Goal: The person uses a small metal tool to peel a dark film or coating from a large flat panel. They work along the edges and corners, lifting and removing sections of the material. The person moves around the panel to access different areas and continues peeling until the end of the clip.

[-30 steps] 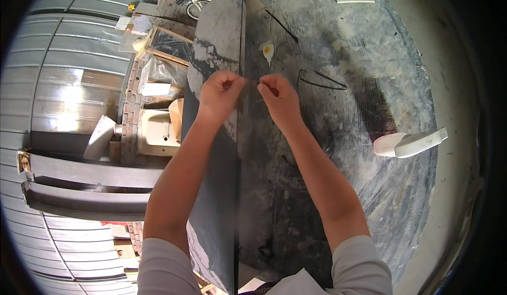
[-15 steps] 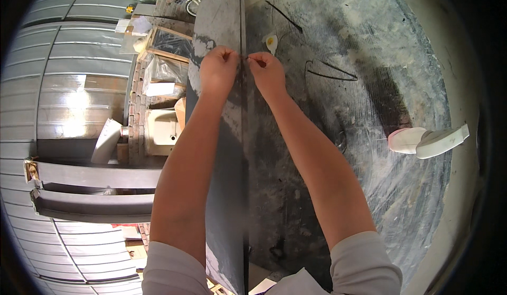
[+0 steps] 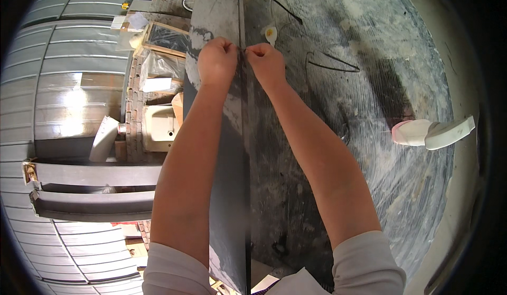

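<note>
Both arms stretch out in front of me to a narrow dark edge (image 3: 244,136) running between a smooth grey panel (image 3: 227,147) and a rough, dark-stained grey surface (image 3: 369,105). My left hand (image 3: 215,61) is closed in a pinch on the left side of that edge. Just to its right, my right hand (image 3: 268,65) pinches with thumb and forefinger. A small gap separates the fingertips. Whatever they hold, if anything, is too small to make out. Beyond the right hand, a small white piece with a yellow-orange spot (image 3: 271,34) shows against the rough surface.
On the left are a cream sink (image 3: 159,127), a wood-framed panel (image 3: 166,37), clear plastic sheeting (image 3: 158,68) and two long grey beams (image 3: 95,174) reaching toward my left arm. A bent black strip (image 3: 332,65) and a white-and-pink object (image 3: 430,132) are on the right.
The whole view has shifted slightly, so most things and both hands appear a little higher. Both hands keep their pinch beside the dark edge.
</note>
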### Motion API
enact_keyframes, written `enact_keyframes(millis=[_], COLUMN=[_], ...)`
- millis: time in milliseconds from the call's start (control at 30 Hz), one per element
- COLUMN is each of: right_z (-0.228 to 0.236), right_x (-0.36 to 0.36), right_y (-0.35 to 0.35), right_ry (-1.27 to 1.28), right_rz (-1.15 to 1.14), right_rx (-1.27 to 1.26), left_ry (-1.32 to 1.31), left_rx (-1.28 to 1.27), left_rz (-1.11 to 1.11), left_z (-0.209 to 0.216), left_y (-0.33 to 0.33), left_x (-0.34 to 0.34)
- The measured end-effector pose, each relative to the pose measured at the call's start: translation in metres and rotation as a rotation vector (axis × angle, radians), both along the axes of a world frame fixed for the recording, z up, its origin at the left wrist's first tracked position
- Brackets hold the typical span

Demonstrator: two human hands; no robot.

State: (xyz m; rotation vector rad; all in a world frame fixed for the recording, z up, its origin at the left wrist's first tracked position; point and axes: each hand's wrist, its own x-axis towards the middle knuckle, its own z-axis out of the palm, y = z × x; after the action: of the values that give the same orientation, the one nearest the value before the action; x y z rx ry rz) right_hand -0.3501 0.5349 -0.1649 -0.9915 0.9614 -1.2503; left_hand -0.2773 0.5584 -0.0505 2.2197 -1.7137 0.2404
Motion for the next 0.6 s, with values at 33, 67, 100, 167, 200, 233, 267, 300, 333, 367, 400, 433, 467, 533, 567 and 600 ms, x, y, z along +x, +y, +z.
enact_keyframes(millis=[33,67,100,167,200,233,267,300,333,367,400,433,467,533,567,600], right_z=[0.0,0.001,0.001,0.001,0.002,0.002,0.003,0.004,0.005,0.006,0.006,0.007,0.008,0.006,0.005,0.006], right_x=[-0.001,-0.002,-0.002,-0.003,-0.006,-0.008,-0.01,-0.012,-0.014,-0.015,-0.017,-0.018,-0.019,-0.021,-0.022,-0.025], right_y=[0.002,0.004,0.005,0.01,0.012,0.015,0.018,0.02,0.024,0.027,0.031,0.035,0.039,0.046,0.049,0.052], right_ry=[0.002,0.0,-0.003,0.0,0.007,0.014,0.019,0.023,0.028,0.024,0.019,0.014,0.019,0.029,0.017,0.006], right_rz=[0.002,0.007,0.012,0.026,0.031,0.037,0.039,0.042,0.044,0.051,0.057,0.063,0.062,0.059,0.072,0.085], right_rx=[0.002,0.002,0.002,0.006,0.009,0.012,0.015,0.019,0.024,0.03,0.038,0.045,0.045,0.046,0.058,0.07], left_ry=[-0.004,-0.009,-0.026,-0.063,-0.059,-0.055,-0.051,-0.033,-0.015,0.002,0.016,0.029,0.042,0.04,0.039,0.046], left_rx=[-0.006,-0.011,-0.013,-0.016,-0.009,-0.002,0.005,-0.01,-0.025,-0.04,-0.022,-0.004,0.014,0.035,0.045,0.047], left_rz=[-0.015,-0.03,-0.042,-0.066,-0.057,-0.048,-0.039,-0.056,-0.072,-0.089,-0.076,-0.063,-0.049,-0.049,-0.048,-0.056], left_z=[-0.001,-0.001,-0.002,-0.002,-0.002,-0.002,-0.002,-0.002,-0.001,-0.001,0.001,0.003,0.006,0.009,0.009,0.009], left_y=[0.002,0.004,0.005,0.009,0.011,0.013,0.016,0.019,0.022,0.026,0.029,0.033,0.037,0.044,0.048,0.052], left_x=[0.001,0.003,0.005,0.008,0.006,0.004,0.002,0.001,-0.001,-0.002,-0.005,-0.007,-0.01,-0.016,-0.018,-0.019])
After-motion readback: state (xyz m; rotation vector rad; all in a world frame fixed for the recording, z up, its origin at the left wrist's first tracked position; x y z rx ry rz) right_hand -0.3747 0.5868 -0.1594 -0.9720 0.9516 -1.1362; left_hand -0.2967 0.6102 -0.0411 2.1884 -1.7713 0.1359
